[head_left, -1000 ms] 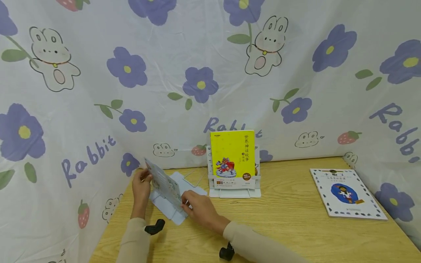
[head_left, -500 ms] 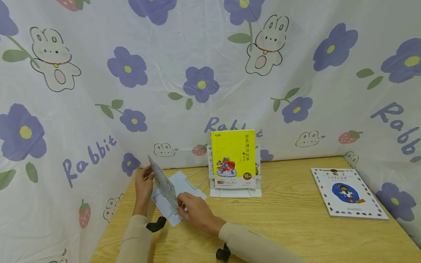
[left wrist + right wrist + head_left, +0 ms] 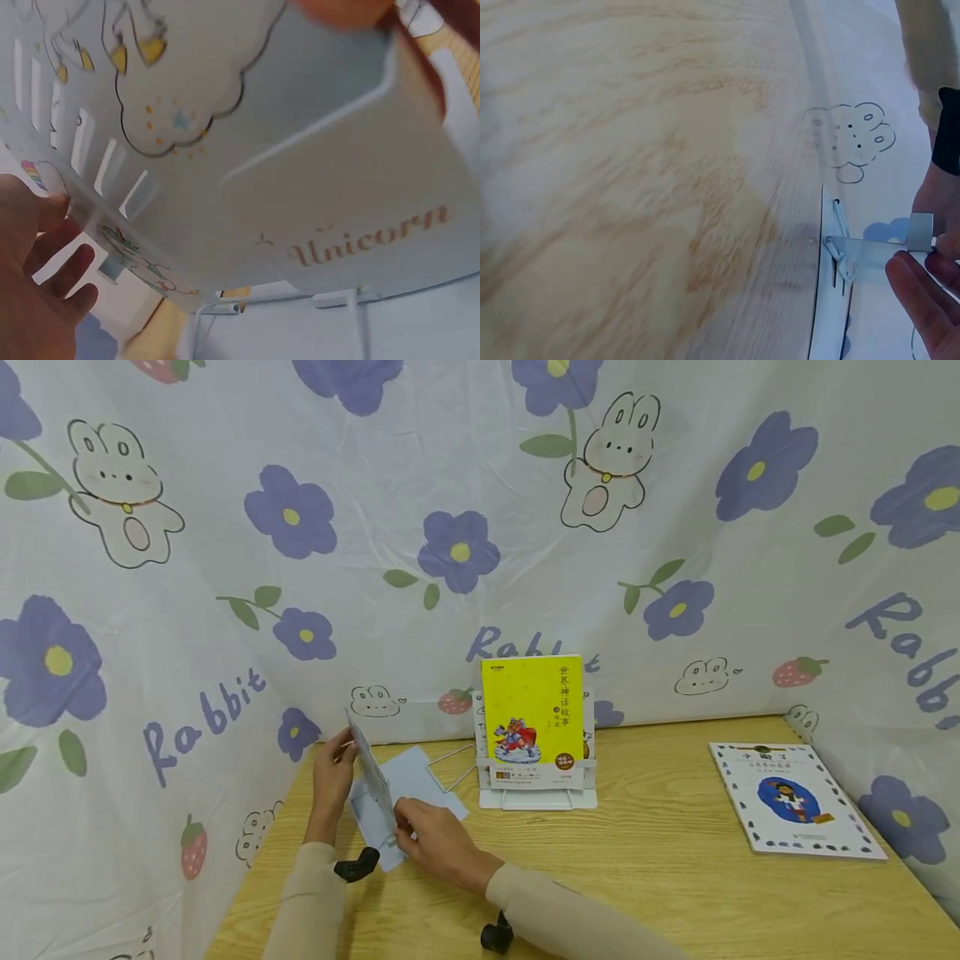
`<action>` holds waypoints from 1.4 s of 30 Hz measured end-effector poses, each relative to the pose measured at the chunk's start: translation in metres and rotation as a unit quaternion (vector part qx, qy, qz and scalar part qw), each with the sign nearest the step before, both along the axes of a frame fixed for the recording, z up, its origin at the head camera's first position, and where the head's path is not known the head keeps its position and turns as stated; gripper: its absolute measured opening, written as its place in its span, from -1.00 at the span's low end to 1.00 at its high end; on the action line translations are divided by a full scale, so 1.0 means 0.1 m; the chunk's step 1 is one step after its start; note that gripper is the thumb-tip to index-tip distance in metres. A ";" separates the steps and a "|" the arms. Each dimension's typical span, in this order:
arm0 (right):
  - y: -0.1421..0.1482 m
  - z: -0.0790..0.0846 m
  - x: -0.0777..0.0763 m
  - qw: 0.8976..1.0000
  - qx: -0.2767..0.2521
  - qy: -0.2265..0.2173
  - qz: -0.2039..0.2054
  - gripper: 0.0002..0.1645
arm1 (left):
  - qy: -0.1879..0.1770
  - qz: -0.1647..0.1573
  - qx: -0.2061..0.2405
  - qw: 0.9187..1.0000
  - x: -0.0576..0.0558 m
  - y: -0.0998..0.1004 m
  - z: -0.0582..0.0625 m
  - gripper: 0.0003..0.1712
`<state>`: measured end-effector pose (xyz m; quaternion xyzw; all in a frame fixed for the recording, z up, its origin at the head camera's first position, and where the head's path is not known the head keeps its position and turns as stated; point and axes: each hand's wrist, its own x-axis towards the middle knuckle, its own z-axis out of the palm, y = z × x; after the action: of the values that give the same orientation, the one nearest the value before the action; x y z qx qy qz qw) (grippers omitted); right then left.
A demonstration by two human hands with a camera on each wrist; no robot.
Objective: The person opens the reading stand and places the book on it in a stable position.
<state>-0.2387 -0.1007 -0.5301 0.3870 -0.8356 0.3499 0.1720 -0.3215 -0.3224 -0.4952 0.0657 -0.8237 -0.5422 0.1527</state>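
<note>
A pale blue folding bookstand with a unicorn print stands at the left of the table. Its flat base [image 3: 422, 783] lies on the wood and its upright panel [image 3: 371, 768] is raised, seen nearly edge-on. My left hand [image 3: 332, 783] grips the panel's far left edge; in the left wrist view its thumb and fingers lie at the slotted side of the printed panel [image 3: 180, 180]. My right hand [image 3: 444, 842] pinches the near right edge. In the right wrist view, fingers of the right hand [image 3: 922, 300] hold a small metal tab [image 3: 921, 231] beside the hinged wire.
A yellow book [image 3: 531, 710] leans upright on a white bookstand [image 3: 495, 799] at the back middle. Farther right, a white picture book [image 3: 787, 800] lies flat on the wooden table [image 3: 645, 827]. A printed curtain [image 3: 480, 460] hangs behind.
The panel has turned from facing partly toward the camera to nearly edge-on. My right hand has moved left with it, and my left hand slightly right. The yellow book and picture book stay put.
</note>
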 end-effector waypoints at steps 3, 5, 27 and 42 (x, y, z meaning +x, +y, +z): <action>-0.02 -0.01 -0.02 1.000 -0.006 0.004 -0.004 -0.78 | 0.003 -0.004 0.004 1.000 0.02 0.03 0.02 -0.46; -0.03 -0.02 -0.03 1.000 -0.007 0.004 -0.007 -0.78 | 0.001 -0.003 0.003 1.000 0.05 0.05 0.03 -0.47; -0.05 -0.01 -0.02 1.000 0.002 0.007 -0.008 -0.81 | 0.055 -0.055 0.001 0.997 1.01 0.57 0.35 -0.42; 0.03 -0.01 -0.07 1.000 0.011 0.002 0.013 -0.86 | 0.122 0.044 -0.081 0.988 1.06 0.76 0.27 -0.46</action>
<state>-0.2455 -0.0976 -0.5310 0.4002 -0.8341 0.3419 0.1647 -0.2154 -0.2465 -0.4679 0.0221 -0.8364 -0.4701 0.2808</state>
